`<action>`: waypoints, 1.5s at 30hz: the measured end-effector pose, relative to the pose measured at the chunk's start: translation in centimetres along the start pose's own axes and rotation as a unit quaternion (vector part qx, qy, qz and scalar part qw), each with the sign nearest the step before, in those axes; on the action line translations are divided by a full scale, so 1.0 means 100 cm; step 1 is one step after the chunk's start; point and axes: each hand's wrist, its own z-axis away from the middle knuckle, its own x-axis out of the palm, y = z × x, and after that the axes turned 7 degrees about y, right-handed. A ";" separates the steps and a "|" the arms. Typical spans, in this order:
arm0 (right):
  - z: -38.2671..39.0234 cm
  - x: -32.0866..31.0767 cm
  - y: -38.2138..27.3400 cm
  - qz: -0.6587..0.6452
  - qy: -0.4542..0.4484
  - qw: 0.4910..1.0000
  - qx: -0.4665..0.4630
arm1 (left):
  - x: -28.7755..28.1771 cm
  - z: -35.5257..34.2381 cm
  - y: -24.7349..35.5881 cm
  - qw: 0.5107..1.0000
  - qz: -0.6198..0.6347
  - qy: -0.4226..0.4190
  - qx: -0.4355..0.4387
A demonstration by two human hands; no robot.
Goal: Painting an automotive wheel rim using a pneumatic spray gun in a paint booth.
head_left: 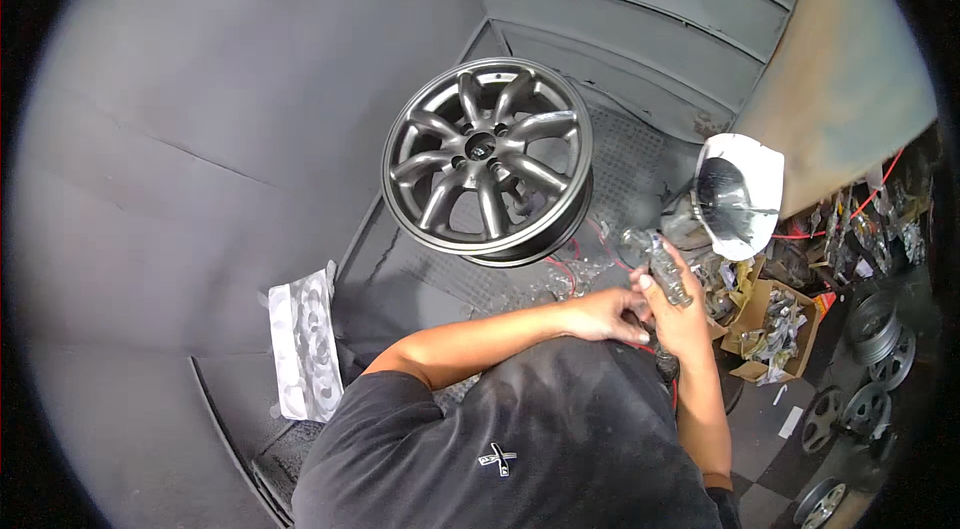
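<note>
My right hand [680, 324] grips a spray gun [668, 269] with a crinkled, grimy covering, held upright in front of my body, its dark lower end showing below the fingers. My left hand [610, 314] is beside it, fingers curled near the gun; what they hold, if anything, is hidden. Beyond both hands, a dark silver multi-spoke wheel rim [540, 169] sits face up on a support mostly hidden beneath it. To the right of the rim is a white container [755, 229] with a dark, paint-stained inside.
Grey booth walls [200, 79] surround the rim. A silver-stained white sheet [305, 349] hangs at left. At right are cardboard boxes [745, 344] of wrapped items, red hoses [800, 235] and several loose rims [820, 419] on a dark checkered floor.
</note>
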 end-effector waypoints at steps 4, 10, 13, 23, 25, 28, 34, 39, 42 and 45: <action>0.008 -0.014 -0.003 -0.021 -0.054 0.997 -0.052 | 0.033 -0.013 -0.002 0.997 0.031 0.032 0.069; 0.014 -0.020 -0.037 -0.015 -0.137 0.990 0.002 | 0.037 -0.002 -0.008 0.986 -0.112 0.121 0.004; 0.010 -0.015 -0.048 -0.011 -0.110 0.991 -0.071 | 0.050 0.001 0.011 0.985 0.078 0.133 0.083; 0.003 0.035 -0.149 0.030 -0.120 0.992 0.039 | -0.045 0.031 -0.068 0.981 0.051 0.183 0.032; -0.002 0.045 -0.152 0.073 -0.096 0.992 0.032 | -0.068 0.049 -0.097 0.978 0.051 0.200 -0.044; -0.008 0.053 -0.147 0.090 -0.042 0.994 0.041 | -0.091 0.071 -0.156 0.963 0.055 0.261 -0.031; -0.009 0.070 -0.152 0.091 0.025 0.994 0.048 | -0.133 0.090 -0.170 0.771 0.476 0.371 -0.205; -0.016 0.085 -0.150 0.095 0.009 0.993 0.071 | -0.139 0.083 -0.174 0.723 0.560 0.384 -0.124; -0.021 0.088 -0.145 0.112 0.021 0.992 0.051 | -0.137 0.081 -0.170 0.733 0.539 0.398 -0.116; -0.024 0.088 -0.143 0.117 0.042 0.992 0.038 | -0.142 0.082 -0.169 0.734 0.542 0.393 -0.116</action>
